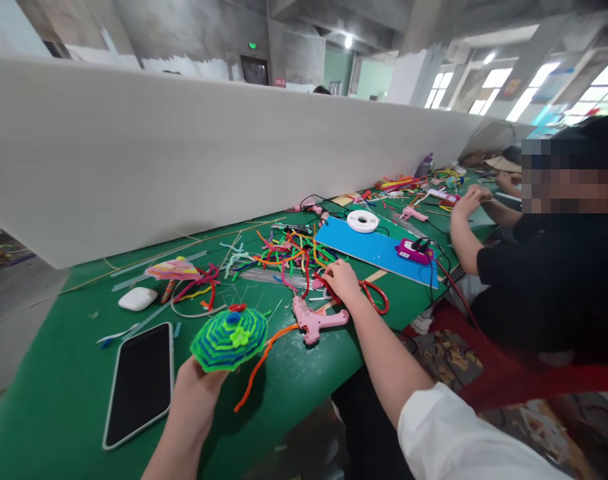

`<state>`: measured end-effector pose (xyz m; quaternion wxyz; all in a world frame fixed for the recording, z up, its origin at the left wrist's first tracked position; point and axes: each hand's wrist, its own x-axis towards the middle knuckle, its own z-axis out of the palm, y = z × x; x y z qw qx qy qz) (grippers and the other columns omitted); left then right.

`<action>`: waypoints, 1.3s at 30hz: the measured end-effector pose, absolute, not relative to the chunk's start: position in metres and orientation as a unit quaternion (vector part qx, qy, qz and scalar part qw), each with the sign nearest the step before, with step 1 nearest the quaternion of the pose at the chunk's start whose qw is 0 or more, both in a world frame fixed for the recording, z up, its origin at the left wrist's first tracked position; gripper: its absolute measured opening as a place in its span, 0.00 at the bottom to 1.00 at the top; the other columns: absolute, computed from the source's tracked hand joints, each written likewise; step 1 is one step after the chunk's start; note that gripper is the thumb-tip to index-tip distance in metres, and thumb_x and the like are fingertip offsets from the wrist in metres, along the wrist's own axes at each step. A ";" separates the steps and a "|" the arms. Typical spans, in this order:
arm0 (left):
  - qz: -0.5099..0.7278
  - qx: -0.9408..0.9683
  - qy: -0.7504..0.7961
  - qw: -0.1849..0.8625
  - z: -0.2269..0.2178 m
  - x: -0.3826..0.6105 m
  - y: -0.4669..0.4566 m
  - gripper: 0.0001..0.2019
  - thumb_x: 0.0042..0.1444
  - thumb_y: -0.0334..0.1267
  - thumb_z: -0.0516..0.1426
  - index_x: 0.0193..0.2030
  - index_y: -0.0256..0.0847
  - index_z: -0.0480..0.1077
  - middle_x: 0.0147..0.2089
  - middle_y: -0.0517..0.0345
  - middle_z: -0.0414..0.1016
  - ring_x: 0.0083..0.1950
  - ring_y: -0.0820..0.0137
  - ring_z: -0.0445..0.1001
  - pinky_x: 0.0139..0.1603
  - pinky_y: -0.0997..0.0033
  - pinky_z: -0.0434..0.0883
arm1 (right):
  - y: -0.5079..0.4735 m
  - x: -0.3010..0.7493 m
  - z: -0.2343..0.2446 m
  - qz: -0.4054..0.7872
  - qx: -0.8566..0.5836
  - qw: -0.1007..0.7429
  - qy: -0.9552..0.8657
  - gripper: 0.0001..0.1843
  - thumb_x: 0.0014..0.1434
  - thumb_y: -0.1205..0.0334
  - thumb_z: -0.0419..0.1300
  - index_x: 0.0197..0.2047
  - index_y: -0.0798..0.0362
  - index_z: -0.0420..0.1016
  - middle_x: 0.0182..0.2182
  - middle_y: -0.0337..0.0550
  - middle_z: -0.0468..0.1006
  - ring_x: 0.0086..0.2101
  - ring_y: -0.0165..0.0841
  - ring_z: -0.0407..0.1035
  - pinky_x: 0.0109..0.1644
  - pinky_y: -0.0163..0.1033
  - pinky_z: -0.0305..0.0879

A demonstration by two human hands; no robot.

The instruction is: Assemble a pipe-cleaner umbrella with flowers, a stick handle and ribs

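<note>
In the head view, a bare concrete room with windows at the right lies behind a long white partition (209, 147), which runs along the back of a green table (39, 400). The left hand (198, 377) has its grip closed beneath a round green-and-blue striped fuzzy piece (211, 350), held above the table's near part, its top bearing a light-green flower. Left of that hand lies a dark-screened phone (141, 387), with a white rounded case (138, 299) beyond it. The right hand (341, 280) reaches over red-handled scissors (385, 301) at the edge of a heap of colourful fuzzy stems (284, 250); whether its grip holds anything I cannot tell. A pink glue gun (311, 321) lies just nearer, beside an orange stem (258, 375). Farther back, a blue board (344, 241) carries a white spool (357, 227) and a purple power strip (408, 252). At the right sits a co-worker in a dark shirt (554, 280).
</note>
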<state>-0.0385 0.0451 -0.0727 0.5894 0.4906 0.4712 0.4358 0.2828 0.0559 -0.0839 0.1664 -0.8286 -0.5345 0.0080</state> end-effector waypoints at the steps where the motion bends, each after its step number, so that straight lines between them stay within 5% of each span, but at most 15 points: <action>1: 0.444 0.484 0.461 0.597 -0.073 -0.037 0.045 0.19 0.30 0.35 0.67 0.34 0.38 0.75 0.26 0.56 0.76 0.30 0.63 0.74 0.33 0.66 0.71 | 0.056 0.282 -0.083 0.007 -0.829 0.176 -0.531 0.14 0.60 0.57 0.55 0.46 0.55 0.69 0.46 0.46 0.71 0.43 0.35 0.68 0.46 0.47 0.66; 7: 0.457 0.445 0.463 0.616 -0.069 -0.032 0.049 0.22 0.29 0.35 0.68 0.37 0.40 0.75 0.30 0.57 0.78 0.34 0.63 0.75 0.38 0.66 0.72 | 0.052 0.276 -0.068 -0.007 -0.825 0.256 -0.504 0.05 0.55 0.64 0.55 0.31 0.54 0.72 0.39 0.48 0.71 0.43 0.37 0.66 0.46 0.40 0.62; 17: 0.454 0.422 0.471 0.628 -0.035 -0.011 0.074 0.21 0.26 0.38 0.70 0.32 0.38 0.74 0.28 0.60 0.77 0.31 0.71 0.74 0.32 0.78 0.71 | 0.076 0.261 -0.017 0.035 -0.733 0.370 -0.569 0.12 0.58 0.62 0.51 0.43 0.50 0.72 0.37 0.37 0.79 0.37 0.28 0.72 0.42 0.31 0.65; 32: 0.471 0.323 0.473 0.671 -0.070 -0.010 0.085 0.13 0.33 0.38 0.68 0.29 0.40 0.75 0.33 0.61 0.77 0.32 0.74 0.74 0.31 0.81 0.72 | 0.077 0.272 -0.042 0.051 -0.766 0.266 -0.582 0.17 0.53 0.74 0.52 0.38 0.48 0.79 0.40 0.40 0.80 0.42 0.35 0.72 0.48 0.37 0.64; 39: 0.475 0.378 0.470 0.641 -0.071 -0.011 0.087 0.18 0.35 0.43 0.67 0.34 0.37 0.75 0.33 0.55 0.77 0.33 0.69 0.74 0.29 0.75 0.71 | 0.029 0.263 0.005 0.061 -0.711 0.342 -0.611 0.13 0.59 0.65 0.52 0.43 0.52 0.77 0.41 0.43 0.79 0.42 0.34 0.71 0.49 0.38 0.65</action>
